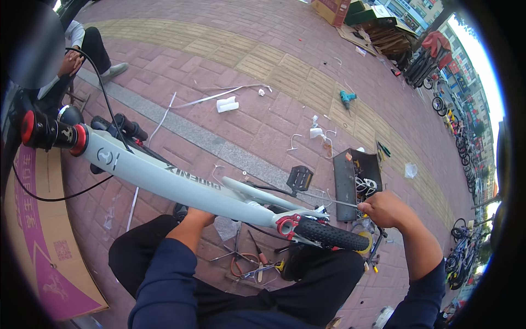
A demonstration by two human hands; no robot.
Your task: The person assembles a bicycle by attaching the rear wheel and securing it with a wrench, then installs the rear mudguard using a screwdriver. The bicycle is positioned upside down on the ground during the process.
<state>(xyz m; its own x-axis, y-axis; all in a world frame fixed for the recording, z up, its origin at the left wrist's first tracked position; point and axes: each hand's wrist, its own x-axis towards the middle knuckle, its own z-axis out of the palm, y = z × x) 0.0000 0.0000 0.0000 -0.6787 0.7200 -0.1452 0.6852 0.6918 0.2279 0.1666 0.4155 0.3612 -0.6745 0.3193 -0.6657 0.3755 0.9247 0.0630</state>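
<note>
A pale grey bicycle frame (192, 183) lies across the view in front of me, with its head tube at the left and a black tyre (334, 234) at the right. My right hand (383, 209) is closed round the end of a long, thin metal wrench (331, 199). The wrench's other end reaches the black pedal (300, 178); the exact contact is too small to make out. Below the frame's main tube is my left hand (200, 216), its fingers hidden behind the tube. A red clamp (286, 225) sits at the seat tube.
An open metal toolbox (345, 183) stands beside my right hand. Loose tools (257, 263) lie between my feet. Farther off are a teal power drill (347, 98), pliers (385, 148) and white scraps. Printed cardboard (49, 241) lies left; a person (93, 52) sits beyond it.
</note>
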